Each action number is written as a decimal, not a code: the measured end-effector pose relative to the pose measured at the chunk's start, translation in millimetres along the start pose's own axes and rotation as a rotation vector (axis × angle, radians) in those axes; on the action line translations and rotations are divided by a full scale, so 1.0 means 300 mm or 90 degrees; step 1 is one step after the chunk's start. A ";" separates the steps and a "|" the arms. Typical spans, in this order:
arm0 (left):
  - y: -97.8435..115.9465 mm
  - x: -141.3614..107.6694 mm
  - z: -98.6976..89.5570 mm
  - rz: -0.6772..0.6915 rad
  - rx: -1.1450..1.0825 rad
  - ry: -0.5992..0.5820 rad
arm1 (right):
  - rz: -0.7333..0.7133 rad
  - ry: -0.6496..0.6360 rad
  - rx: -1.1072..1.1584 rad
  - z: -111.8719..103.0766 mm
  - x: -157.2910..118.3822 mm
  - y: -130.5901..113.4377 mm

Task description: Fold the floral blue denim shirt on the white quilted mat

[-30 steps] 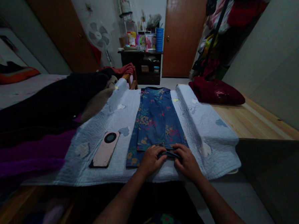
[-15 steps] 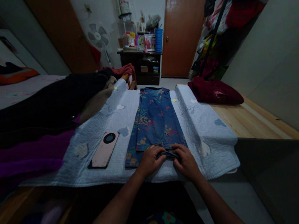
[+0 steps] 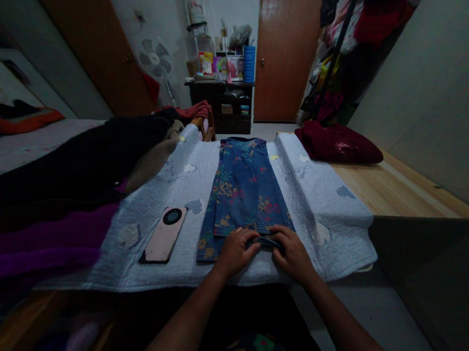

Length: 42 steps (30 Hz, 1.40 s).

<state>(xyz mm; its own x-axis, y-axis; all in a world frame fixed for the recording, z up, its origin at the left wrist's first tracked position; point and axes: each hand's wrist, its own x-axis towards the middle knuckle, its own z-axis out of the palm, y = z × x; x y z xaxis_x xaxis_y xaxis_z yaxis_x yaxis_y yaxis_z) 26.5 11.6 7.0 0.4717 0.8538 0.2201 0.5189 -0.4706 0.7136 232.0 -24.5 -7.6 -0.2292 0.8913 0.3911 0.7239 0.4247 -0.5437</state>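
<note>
A blue floral garment [image 3: 246, 185] lies folded lengthwise on a pale quilted cloth [image 3: 330, 207], its dark waistband at the far end. At its near end, my left hand [image 3: 237, 251] pinches the hem between thumb and fingers. My right hand [image 3: 292, 252] grips the same hem a little to the right, and the edge between the two hands is lifted and curled. A pink phone [image 3: 164, 235] with a round black camera ring lies on the cloth, left of the garment.
Dark and purple clothes [image 3: 52, 232] are heaped on the left. A maroon folded item [image 3: 338, 144] rests on the wooden board [image 3: 408, 187] at the right. Farther back stand a fan [image 3: 155, 58] and a dark cabinet [image 3: 221, 108].
</note>
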 end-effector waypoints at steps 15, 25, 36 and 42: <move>0.002 0.001 -0.006 -0.004 0.001 -0.010 | -0.002 -0.003 -0.008 0.001 0.000 0.002; -0.007 -0.001 0.001 0.001 -0.008 -0.002 | -0.016 0.000 -0.008 0.004 -0.001 0.006; 0.007 0.002 -0.009 -0.004 -0.009 -0.016 | -0.001 -0.003 -0.020 -0.001 0.006 -0.007; 0.006 0.000 -0.008 -0.012 -0.012 -0.015 | -0.011 0.007 -0.023 -0.004 0.006 -0.013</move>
<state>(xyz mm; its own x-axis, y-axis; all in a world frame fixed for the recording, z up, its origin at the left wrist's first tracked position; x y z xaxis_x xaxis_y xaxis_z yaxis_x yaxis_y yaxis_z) 25.9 11.2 9.9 0.4785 0.8571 0.1907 0.5150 -0.4498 0.7297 229.6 -24.8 -3.8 -0.2350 0.8823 0.4078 0.7432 0.4335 -0.5096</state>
